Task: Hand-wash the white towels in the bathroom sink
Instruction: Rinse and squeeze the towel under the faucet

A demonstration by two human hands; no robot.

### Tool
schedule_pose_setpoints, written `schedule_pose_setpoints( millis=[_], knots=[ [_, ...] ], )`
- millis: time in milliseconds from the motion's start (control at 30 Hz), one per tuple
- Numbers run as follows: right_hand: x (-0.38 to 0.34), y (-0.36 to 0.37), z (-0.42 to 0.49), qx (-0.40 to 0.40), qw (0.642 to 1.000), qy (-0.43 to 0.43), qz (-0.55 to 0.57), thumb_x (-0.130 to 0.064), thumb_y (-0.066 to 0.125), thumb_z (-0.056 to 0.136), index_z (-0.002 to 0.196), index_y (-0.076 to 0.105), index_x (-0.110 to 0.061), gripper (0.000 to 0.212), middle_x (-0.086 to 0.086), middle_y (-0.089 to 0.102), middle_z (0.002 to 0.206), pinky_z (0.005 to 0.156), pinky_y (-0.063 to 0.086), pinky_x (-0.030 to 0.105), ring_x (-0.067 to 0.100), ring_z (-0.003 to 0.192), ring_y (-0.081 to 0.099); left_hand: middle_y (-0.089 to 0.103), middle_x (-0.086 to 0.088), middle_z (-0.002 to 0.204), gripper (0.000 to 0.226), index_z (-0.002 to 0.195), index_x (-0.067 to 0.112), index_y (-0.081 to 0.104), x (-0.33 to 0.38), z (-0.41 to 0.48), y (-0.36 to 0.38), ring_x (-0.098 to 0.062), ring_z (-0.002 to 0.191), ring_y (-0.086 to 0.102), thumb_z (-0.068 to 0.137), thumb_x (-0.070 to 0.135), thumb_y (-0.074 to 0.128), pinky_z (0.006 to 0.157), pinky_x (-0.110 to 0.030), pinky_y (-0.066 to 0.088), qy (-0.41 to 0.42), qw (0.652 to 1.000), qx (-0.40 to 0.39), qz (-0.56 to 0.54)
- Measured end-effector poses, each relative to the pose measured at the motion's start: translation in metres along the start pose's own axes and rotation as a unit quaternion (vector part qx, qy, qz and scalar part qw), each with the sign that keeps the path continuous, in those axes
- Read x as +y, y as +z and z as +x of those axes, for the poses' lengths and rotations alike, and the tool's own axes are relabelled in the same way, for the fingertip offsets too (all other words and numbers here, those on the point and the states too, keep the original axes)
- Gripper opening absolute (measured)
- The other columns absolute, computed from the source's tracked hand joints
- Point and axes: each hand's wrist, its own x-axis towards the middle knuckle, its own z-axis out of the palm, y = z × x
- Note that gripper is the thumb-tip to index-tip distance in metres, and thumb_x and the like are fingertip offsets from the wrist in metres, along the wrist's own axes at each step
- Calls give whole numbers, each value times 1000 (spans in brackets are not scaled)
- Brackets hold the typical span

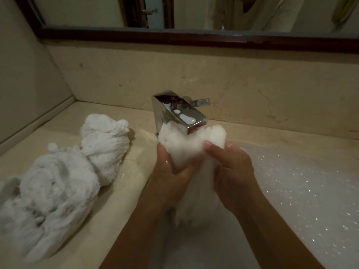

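**Towel gripped in both hands under spout**

Left hand [171, 171] wrapped around the left side of the towel [186, 144]; thumb across the front, fingers closed behind, palm wet and shiny. Right hand [231, 167] clamped on the right side; thumb tip pressed into the cloth near the top, remaining fingers curled round the far edge. Both grips tight, no gap between fingers and cloth. Upper bunch of towel bulging above the two thumbs, top touching the underside of the faucet [180, 113]. Lower part hanging down between the wrists, blurred; bottom end not resolvable.

Held over the sink [303, 191], at its far left part. Basin surface right of the hands covered in glinting specks; foam or droplets, cannot tell which. Faucet chrome, square-bodied, spout pointing near and right, white suds blobs on its top face, lever behind it pointing right.

Second towel [64, 175], wrung and twisted, lying on the counter [132, 167] left of the sink, well apart from the hands, running from far centre-left to the near left edge. Strip of wet counter between it and the left forearm. Wall close on the left beyond it; backsplash [194, 74] just behind the faucet, mirror [194, 12] above. Open room mainly to the right, over the basin, and toward the near edge.
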Motion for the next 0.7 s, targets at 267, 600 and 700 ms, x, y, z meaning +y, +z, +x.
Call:
schedule_pose_setpoints(
  millis=[267, 600, 700],
  knots=[
    [12, -1, -7, -33, 939, -7, -344, -74, 56, 82, 162, 26, -42, 92, -19, 56, 141, 105, 54, 35, 2, 122, 59, 77, 5, 107, 53, 128, 18, 68, 9, -1, 9, -14, 102, 74, 82, 36, 87, 76, -21, 61, -45, 994, 69, -78],
    [17, 9, -4, 107, 985, -21, -132, -54, 78, 91, 120, 69, -21, 44, 5, 80, 107, 78, 66, 52, 27, 95, 79, 79, -2, 115, 66, 123, 24, 74, 16, -12, -1, -27, 108, 75, 71, 65, 79, 98, -53, 58, -84, 987, -46, -126],
    [9, 7, -6, 102, 989, -13, -103, -45, 70, 98, 119, 75, -17, 36, 6, 81, 102, 79, 66, 48, 26, 92, 80, 78, 12, 112, 43, 118, 32, 71, 15, -16, 2, -4, 107, 73, 81, 49, 85, 93, -28, 59, -58, 990, -86, -91]
  ],
)
